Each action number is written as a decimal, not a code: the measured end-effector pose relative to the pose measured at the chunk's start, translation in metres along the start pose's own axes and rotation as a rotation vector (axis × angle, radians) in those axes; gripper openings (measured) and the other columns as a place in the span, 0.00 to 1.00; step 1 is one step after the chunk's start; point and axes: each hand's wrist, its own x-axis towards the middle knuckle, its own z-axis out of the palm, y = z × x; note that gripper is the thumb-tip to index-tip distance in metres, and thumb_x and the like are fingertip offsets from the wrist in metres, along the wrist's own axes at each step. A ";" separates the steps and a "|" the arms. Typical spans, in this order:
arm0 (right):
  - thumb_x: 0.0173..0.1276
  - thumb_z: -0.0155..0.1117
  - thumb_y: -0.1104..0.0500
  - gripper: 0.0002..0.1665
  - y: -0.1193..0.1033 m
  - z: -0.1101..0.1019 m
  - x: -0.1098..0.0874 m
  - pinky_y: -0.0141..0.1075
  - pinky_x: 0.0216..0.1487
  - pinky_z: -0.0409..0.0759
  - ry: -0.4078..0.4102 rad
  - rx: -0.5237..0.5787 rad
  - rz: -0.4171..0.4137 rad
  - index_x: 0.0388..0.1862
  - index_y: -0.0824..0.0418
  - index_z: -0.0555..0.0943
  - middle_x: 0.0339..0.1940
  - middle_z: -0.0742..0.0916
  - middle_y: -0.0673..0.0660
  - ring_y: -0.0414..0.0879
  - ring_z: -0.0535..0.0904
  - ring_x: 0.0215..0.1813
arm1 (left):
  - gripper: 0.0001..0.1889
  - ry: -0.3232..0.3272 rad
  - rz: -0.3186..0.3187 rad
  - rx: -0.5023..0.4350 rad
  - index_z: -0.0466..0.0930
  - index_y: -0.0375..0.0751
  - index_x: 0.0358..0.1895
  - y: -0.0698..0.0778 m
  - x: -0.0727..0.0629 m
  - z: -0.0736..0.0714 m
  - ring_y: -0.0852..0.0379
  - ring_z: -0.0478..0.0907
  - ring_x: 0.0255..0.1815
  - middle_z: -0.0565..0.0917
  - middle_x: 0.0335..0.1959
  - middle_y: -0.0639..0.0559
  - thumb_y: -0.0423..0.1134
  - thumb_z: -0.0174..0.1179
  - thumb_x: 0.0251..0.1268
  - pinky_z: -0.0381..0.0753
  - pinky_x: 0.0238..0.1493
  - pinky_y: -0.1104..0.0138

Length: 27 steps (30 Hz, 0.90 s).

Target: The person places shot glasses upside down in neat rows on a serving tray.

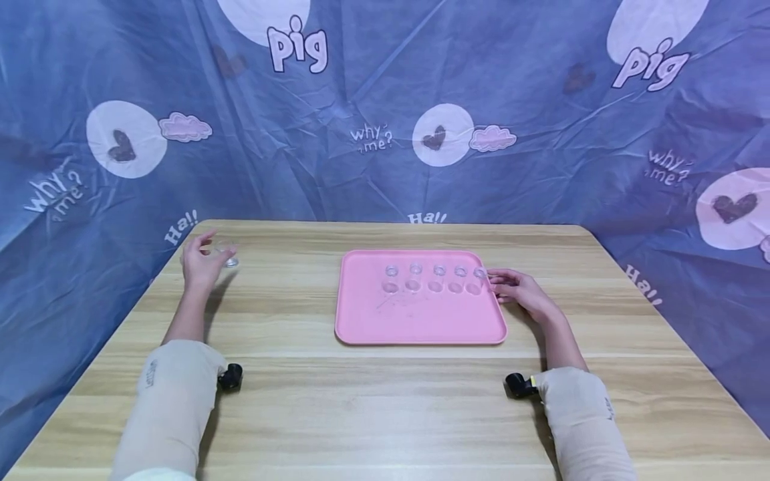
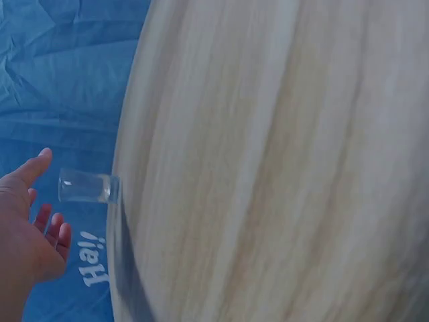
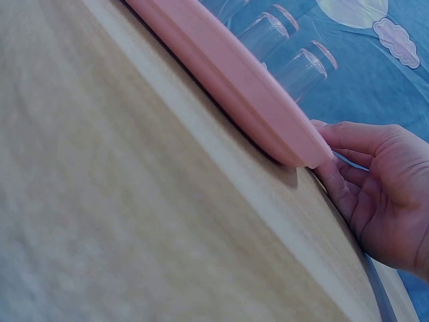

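At the far left of the table a small clear glass stands upright. My left hand is beside it, thumb and fingers spread apart; the left wrist view shows a gap between the hand and the glass. My right hand is at the right edge of a pink tray. In the right wrist view its thumb and fingers pinch the tray's rim at the corner. Several clear glasses stand in a row on the back half of the tray, apparently with their thick bases up.
The wooden table has rounded back corners. Behind it and along both sides hangs a blue printed cloth. A small black device is strapped at the left sleeve, another black device at the right one.
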 end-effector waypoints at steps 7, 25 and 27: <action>0.67 0.55 0.67 0.30 0.000 0.000 0.000 0.31 0.40 0.78 0.008 -0.007 -0.001 0.65 0.75 0.59 0.43 0.77 0.56 0.38 0.78 0.38 | 0.33 -0.061 -0.025 0.007 0.60 0.33 0.65 -0.013 0.007 0.000 0.51 0.67 0.48 0.67 0.59 0.37 0.37 0.62 0.57 0.69 0.47 0.69; 0.66 0.55 0.68 0.30 0.001 0.001 0.001 0.31 0.39 0.78 0.008 0.012 -0.008 0.64 0.77 0.59 0.42 0.78 0.55 0.38 0.79 0.38 | 0.27 -0.150 -0.093 -0.005 0.66 0.29 0.61 -0.034 0.017 0.007 0.66 0.67 0.39 0.72 0.52 0.38 0.34 0.61 0.57 0.67 0.55 0.67; 0.66 0.55 0.68 0.29 0.001 0.001 0.002 0.31 0.39 0.78 0.013 0.016 -0.003 0.64 0.76 0.60 0.42 0.78 0.55 0.39 0.79 0.38 | 0.28 -0.153 -0.099 0.012 0.66 0.28 0.61 -0.035 0.017 0.008 0.62 0.69 0.41 0.72 0.53 0.37 0.34 0.61 0.57 0.66 0.57 0.65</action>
